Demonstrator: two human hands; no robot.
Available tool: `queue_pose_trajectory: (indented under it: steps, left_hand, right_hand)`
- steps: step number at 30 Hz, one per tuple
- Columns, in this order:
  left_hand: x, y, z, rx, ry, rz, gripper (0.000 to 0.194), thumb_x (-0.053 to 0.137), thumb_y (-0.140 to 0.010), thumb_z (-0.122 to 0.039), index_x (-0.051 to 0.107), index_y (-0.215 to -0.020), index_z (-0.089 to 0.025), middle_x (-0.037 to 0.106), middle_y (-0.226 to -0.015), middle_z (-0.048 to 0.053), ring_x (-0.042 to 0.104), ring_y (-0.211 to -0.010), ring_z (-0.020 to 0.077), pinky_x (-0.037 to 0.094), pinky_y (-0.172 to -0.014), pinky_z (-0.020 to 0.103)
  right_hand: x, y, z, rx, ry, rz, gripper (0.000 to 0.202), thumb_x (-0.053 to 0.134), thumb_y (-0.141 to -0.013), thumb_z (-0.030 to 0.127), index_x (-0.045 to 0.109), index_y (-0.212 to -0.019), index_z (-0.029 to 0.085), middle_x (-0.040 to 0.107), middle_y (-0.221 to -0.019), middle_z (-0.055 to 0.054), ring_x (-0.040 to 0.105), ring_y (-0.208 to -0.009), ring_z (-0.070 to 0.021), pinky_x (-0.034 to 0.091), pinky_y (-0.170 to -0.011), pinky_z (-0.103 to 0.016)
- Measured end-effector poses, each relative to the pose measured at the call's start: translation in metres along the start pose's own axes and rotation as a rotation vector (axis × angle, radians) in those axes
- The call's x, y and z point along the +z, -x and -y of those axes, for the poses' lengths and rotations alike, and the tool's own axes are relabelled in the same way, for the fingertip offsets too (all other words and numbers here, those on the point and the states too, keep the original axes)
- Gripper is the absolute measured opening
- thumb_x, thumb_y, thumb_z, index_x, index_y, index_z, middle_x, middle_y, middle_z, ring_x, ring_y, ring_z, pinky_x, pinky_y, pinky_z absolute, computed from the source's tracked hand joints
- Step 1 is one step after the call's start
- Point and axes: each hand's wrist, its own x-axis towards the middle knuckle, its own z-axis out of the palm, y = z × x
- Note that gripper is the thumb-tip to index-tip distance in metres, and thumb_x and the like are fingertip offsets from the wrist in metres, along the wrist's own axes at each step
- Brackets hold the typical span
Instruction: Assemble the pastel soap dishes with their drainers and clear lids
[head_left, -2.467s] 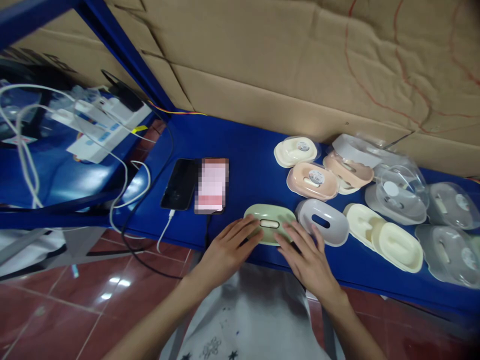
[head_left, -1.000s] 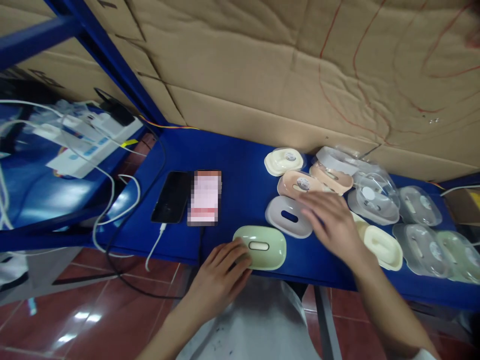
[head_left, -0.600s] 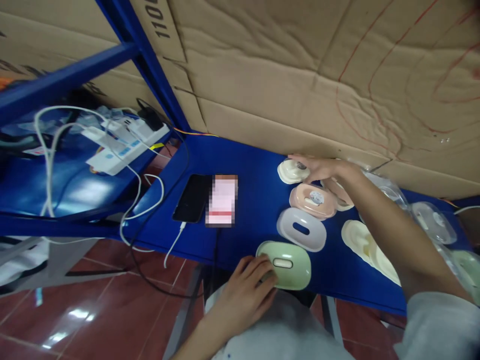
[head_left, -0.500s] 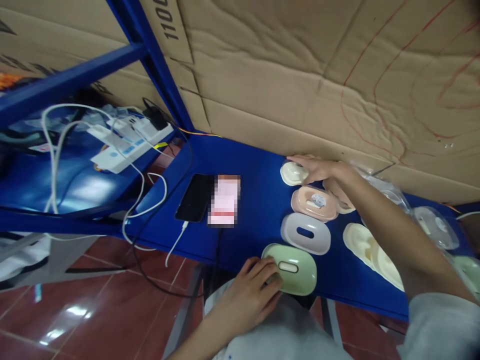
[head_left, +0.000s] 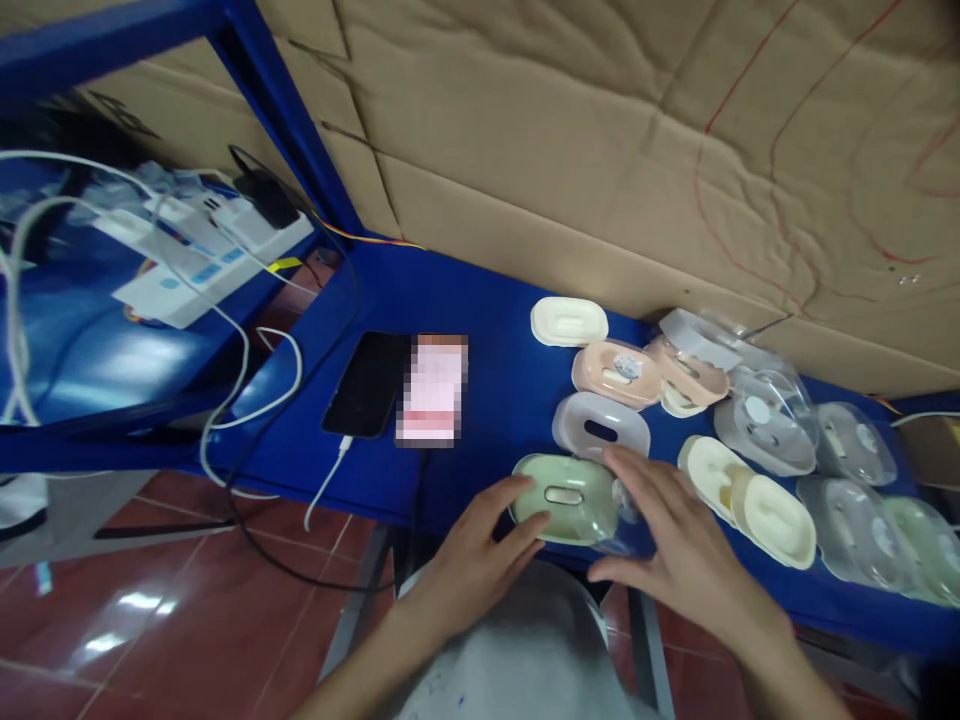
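Observation:
A light green oval soap dish point(head_left: 564, 515) lies near the table's front edge. My left hand point(head_left: 491, 540) grips its left end, with the thumb and index finger on the rim. At its right end a clear plastic cover point(head_left: 624, 500) with a round sticker overlaps the dish. My right hand point(head_left: 679, 545) spans this cover, thumb toward me and fingers on the far side; the exact contact is hard to see. Just behind the green dish sit a pale lilac dish point(head_left: 570, 430), a peach dish point(head_left: 600, 375) under its clear cover, and a cream dish point(head_left: 562, 322).
Two cream dishes point(head_left: 776, 520) overlap to the right. Several clear-covered dishes point(head_left: 855, 530) stand farther right. Two phones, one black point(head_left: 364, 385), lie on the left. A power strip point(head_left: 195, 270) with white cables is beyond them. Cardboard point(head_left: 525, 180) walls the back.
My right hand has come from the cream dish at the back to the green dish's right end, where a clear cover now shows. My left hand stays at the green dish.

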Motion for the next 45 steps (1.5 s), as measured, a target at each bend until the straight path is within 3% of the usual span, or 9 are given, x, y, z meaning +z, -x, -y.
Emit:
queue_pose_trajectory:
  steps: [4, 9, 15, 20, 31, 37, 45]
  left_hand:
    - [0.000, 0.008, 0.007, -0.108, 0.105, -0.064, 0.055, 0.066, -0.106, -0.023, 0.044, -0.157, -0.028, 0.042, -0.163, 0.020, 0.061, -0.143, 0.0310, 0.065, -0.107, 0.051]
    - [-0.003, 0.005, 0.007, -0.158, 0.204, 0.025, 0.079, 0.067, -0.105, -0.021, 0.024, -0.170, -0.030, 0.041, -0.168, 0.023, 0.054, -0.151, 0.0341, 0.060, -0.112, 0.057]
    - [-0.007, 0.004, 0.007, -0.182, 0.159, 0.125, 0.074, 0.063, -0.108, -0.025, 0.025, -0.171, -0.033, 0.054, -0.162, 0.017, 0.058, -0.149, 0.0328, 0.060, -0.113, 0.057]
    - [-0.011, 0.001, 0.009, -0.183, 0.134, 0.144, 0.075, 0.065, -0.106, -0.019, 0.029, -0.169, -0.036, 0.054, -0.163, 0.014, 0.059, -0.147, 0.0318, 0.060, -0.113, 0.056]
    - [-0.014, 0.001, 0.009, -0.227, 0.213, 0.186, 0.085, 0.070, -0.103, -0.018, 0.024, -0.171, -0.038, 0.054, -0.164, 0.014, 0.057, -0.150, 0.0319, 0.057, -0.117, 0.057]
    - [-0.014, 0.003, 0.009, -0.227, 0.179, 0.204, 0.085, 0.070, -0.103, -0.020, 0.023, -0.171, -0.039, 0.051, -0.166, 0.012, 0.057, -0.150, 0.0296, 0.059, -0.115, 0.053]
    - [-0.014, 0.004, 0.011, -0.183, 0.167, 0.204, 0.077, 0.065, -0.107, -0.023, 0.025, -0.172, -0.033, 0.050, -0.167, 0.015, 0.055, -0.152, 0.0290, 0.056, -0.118, 0.051]
  right_hand:
    - [0.043, 0.018, 0.020, 0.040, 0.079, -0.088, 0.093, 0.068, -0.096, 0.068, 0.033, -0.170, 0.025, 0.056, -0.161, -0.016, 0.057, -0.143, -0.0382, 0.053, -0.112, -0.060]
    - [0.059, 0.001, 0.027, -0.040, 0.136, -0.056, 0.086, 0.062, -0.101, 0.065, 0.035, -0.169, 0.020, 0.045, -0.170, -0.016, 0.045, -0.156, -0.0366, 0.045, -0.121, -0.060]
    - [0.065, -0.002, 0.028, -0.091, 0.174, -0.082, 0.081, 0.066, -0.100, 0.061, 0.041, -0.168, 0.025, 0.041, -0.173, -0.015, 0.045, -0.155, -0.0380, 0.046, -0.120, -0.060]
    - [0.065, -0.001, 0.025, -0.130, 0.170, -0.086, 0.072, 0.071, -0.099, 0.055, 0.047, -0.164, 0.034, 0.044, -0.172, -0.010, 0.049, -0.151, -0.0371, 0.046, -0.118, -0.059]
    - [0.053, -0.008, 0.031, -0.114, 0.132, -0.031, 0.074, 0.065, -0.101, 0.063, 0.044, -0.166, 0.035, 0.045, -0.171, -0.008, 0.053, -0.144, -0.0384, 0.047, -0.114, -0.060]
    - [0.066, -0.001, 0.033, -0.123, 0.197, -0.152, 0.073, 0.069, -0.100, 0.060, 0.048, -0.163, 0.031, 0.051, -0.166, -0.013, 0.053, -0.148, -0.0377, 0.045, -0.117, -0.061]
    - [0.077, 0.007, 0.020, -0.240, 0.205, -0.269, 0.067, 0.073, -0.098, 0.059, 0.056, -0.156, 0.030, 0.066, -0.152, -0.009, 0.051, -0.153, -0.0330, 0.041, -0.125, -0.059]
